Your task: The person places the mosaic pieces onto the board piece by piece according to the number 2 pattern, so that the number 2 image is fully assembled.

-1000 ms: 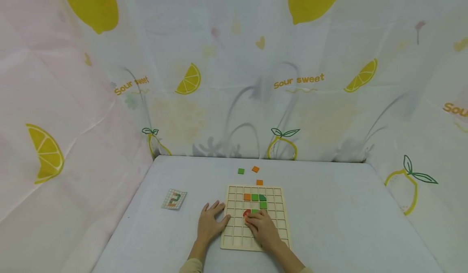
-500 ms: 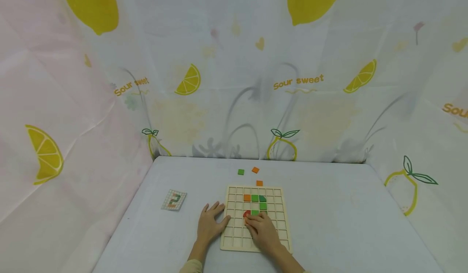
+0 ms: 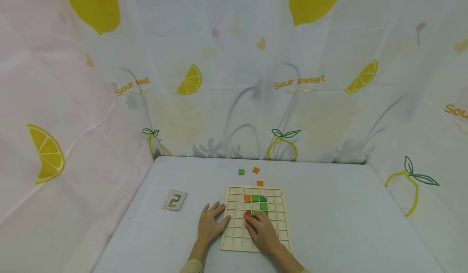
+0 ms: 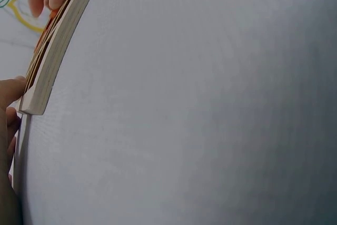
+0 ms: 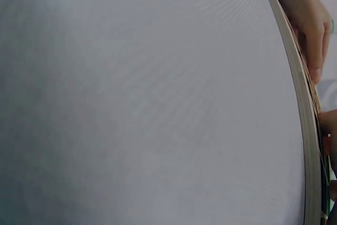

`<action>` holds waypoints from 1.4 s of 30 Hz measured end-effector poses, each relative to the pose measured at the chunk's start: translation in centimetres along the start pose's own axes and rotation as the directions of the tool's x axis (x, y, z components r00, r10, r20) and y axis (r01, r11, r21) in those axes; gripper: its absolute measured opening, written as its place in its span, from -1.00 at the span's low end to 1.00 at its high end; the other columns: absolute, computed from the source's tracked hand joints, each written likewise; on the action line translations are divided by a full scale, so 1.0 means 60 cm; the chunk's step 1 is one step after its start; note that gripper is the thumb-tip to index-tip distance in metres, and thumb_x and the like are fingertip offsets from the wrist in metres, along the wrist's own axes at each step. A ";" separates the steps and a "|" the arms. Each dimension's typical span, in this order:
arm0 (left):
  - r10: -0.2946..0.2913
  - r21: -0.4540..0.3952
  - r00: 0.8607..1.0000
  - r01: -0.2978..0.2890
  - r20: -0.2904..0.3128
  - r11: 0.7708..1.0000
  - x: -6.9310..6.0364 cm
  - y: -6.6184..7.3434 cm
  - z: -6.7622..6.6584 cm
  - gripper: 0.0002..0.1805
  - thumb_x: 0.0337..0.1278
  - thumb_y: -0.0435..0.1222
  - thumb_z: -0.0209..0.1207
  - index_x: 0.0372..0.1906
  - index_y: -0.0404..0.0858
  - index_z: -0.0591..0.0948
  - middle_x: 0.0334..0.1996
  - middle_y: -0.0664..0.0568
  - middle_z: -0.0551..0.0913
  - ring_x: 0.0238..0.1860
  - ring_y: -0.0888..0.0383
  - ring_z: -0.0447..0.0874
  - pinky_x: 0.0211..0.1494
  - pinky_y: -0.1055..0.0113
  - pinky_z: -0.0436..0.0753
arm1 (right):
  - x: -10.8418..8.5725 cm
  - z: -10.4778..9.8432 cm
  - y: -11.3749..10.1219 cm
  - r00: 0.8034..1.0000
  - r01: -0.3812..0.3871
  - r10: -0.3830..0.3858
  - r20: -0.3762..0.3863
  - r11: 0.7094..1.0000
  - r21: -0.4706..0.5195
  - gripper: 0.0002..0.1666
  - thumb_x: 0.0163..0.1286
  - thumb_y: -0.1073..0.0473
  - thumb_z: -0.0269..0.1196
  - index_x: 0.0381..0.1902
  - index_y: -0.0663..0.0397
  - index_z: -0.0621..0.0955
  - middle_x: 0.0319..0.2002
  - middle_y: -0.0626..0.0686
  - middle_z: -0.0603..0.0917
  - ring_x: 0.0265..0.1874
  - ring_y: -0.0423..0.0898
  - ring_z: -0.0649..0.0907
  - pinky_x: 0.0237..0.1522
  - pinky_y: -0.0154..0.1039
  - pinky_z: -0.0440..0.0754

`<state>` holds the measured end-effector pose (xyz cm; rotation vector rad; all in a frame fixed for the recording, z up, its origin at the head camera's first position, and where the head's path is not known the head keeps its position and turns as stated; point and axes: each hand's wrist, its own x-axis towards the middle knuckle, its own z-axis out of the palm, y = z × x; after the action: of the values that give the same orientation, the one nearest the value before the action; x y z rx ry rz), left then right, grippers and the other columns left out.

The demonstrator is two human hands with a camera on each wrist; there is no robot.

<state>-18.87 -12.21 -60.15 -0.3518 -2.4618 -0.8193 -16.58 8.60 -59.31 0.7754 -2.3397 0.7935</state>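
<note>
A wooden grid board (image 3: 234,241) lies in front of the person. Its upper cells hold an orange tile (image 3: 247,198), a green tile (image 3: 255,198), a rounded dark green tile (image 3: 263,199) and another green tile (image 3: 263,206) below. Near a red rounded piece (image 3: 247,213), the right hand (image 3: 265,233) pinches an orange tile (image 3: 247,222) at a cell, partly covering it and nearby green tiles. Fingers spread, the left hand (image 3: 209,224) rests at the board's left edge, thumb on the rim. Both hands also show beside the board in the wrist views.
Beyond the board lie a loose green tile (image 3: 241,172) and two orange tiles (image 3: 256,170), (image 3: 260,183). A pattern card (image 3: 174,200) with a coloured figure lies on the white table (image 3: 340,216) at the left. Lemon-printed cloth (image 3: 234,114) encloses the table's back and sides.
</note>
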 end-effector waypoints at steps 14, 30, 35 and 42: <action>-0.017 0.014 1.000 0.017 0.025 1.000 0.001 0.002 -0.001 -0.58 -0.20 -0.14 0.36 -0.16 -0.29 0.70 -0.16 -0.07 0.73 -0.02 -0.06 0.65 0.25 -0.07 0.40 | 0.001 -0.012 -0.002 0.993 -0.027 0.015 0.118 0.994 0.105 -0.90 0.04 0.28 0.40 -0.41 0.11 0.74 -0.33 -0.07 0.63 -0.32 -0.19 0.51 -0.30 -0.33 0.57; -0.020 0.011 1.000 0.020 0.015 1.000 0.000 0.000 0.000 -0.58 -0.23 -0.15 0.37 -0.17 -0.29 0.71 -0.17 -0.07 0.73 -0.02 -0.06 0.65 0.25 -0.08 0.39 | -0.017 -0.007 -0.006 0.999 0.031 -0.033 0.019 0.995 0.097 -0.87 -0.03 0.24 0.43 -0.43 0.07 0.75 -0.28 -0.03 0.75 -0.28 -0.17 0.61 -0.25 -0.23 0.57; -0.002 0.000 1.000 0.002 -0.001 1.000 0.000 0.001 0.000 -0.58 -0.24 -0.16 0.38 -0.18 -0.30 0.71 -0.18 -0.08 0.73 -0.04 -0.07 0.66 0.22 -0.10 0.41 | -0.020 -0.011 -0.009 0.999 0.035 -0.037 0.021 0.994 0.099 -0.88 -0.04 0.24 0.44 -0.46 0.07 0.75 -0.30 -0.04 0.76 -0.31 -0.18 0.60 -0.27 -0.25 0.55; -0.018 -0.001 1.000 0.018 0.014 1.000 0.000 0.002 -0.001 -0.57 -0.22 -0.15 0.37 -0.16 -0.29 0.70 -0.16 -0.07 0.72 -0.02 -0.07 0.65 0.25 -0.09 0.40 | -0.024 -0.014 -0.011 0.999 0.041 -0.044 0.020 0.994 0.103 -0.88 -0.05 0.23 0.45 -0.45 0.04 0.75 -0.30 -0.08 0.75 -0.33 -0.21 0.57 -0.29 -0.32 0.52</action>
<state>-18.78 -12.13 -60.06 -0.3373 -2.4815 -0.8282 -14.90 9.21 -59.40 0.8787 -2.3092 0.8963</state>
